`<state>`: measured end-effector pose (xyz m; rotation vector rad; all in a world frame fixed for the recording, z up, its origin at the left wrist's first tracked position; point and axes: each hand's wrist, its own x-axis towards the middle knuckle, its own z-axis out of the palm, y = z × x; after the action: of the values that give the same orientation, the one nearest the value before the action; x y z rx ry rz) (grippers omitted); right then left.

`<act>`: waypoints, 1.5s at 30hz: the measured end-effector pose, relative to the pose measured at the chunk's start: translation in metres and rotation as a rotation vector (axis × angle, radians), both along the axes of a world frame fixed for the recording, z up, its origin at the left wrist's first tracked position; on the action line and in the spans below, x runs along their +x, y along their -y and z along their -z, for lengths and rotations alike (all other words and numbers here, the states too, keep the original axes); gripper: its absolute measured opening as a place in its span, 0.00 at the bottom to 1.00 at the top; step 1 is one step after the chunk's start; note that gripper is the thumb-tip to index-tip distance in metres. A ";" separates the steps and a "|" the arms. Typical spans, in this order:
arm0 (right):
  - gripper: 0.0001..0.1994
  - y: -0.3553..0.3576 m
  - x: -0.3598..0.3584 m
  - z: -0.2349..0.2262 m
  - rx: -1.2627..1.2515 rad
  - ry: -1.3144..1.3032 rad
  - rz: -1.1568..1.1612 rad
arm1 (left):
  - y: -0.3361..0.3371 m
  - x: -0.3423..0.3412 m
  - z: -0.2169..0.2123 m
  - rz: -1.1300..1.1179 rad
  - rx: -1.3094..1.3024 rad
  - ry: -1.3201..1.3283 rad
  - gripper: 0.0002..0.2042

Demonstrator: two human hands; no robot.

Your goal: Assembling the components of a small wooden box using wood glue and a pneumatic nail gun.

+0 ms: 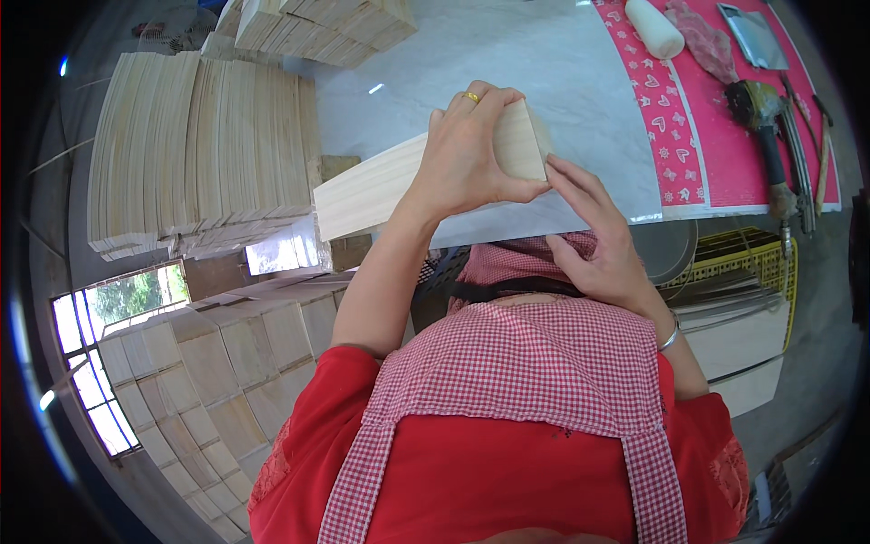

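A long, pale wooden box-shaped piece lies slanted across the near edge of the pale table. My left hand, with a gold ring on one finger, is closed over its right part, fingers on the far side and thumb on the near side. At the right end corner, the fingertips of my right hand touch the wood. That hand's fingers are stretched out, and its thumb stands apart below them. My left hand hides the middle of the piece.
Thin wooden boards stand in a large stack at the left, with another stack beyond. On the pink cover lie a black-handled tool, a white roll and a silver pouch. Below is a yellow crate.
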<state>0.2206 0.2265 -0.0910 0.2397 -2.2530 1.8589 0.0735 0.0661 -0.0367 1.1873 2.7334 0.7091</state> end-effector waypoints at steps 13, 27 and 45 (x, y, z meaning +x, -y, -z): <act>0.20 0.032 -0.029 0.035 0.117 -0.387 0.513 | -0.002 -0.001 0.001 0.008 -0.002 -0.004 0.44; 0.29 0.024 -0.036 0.025 0.084 -0.306 0.433 | -0.004 0.001 -0.004 -0.004 -0.022 0.013 0.42; 0.15 -0.026 0.017 0.002 0.020 0.021 0.194 | -0.005 0.000 -0.002 -0.002 -0.009 -0.013 0.41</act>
<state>0.2381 0.2522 -0.0928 0.0036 -2.2206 1.7474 0.0732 0.0711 -0.0345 1.1913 2.7455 0.6917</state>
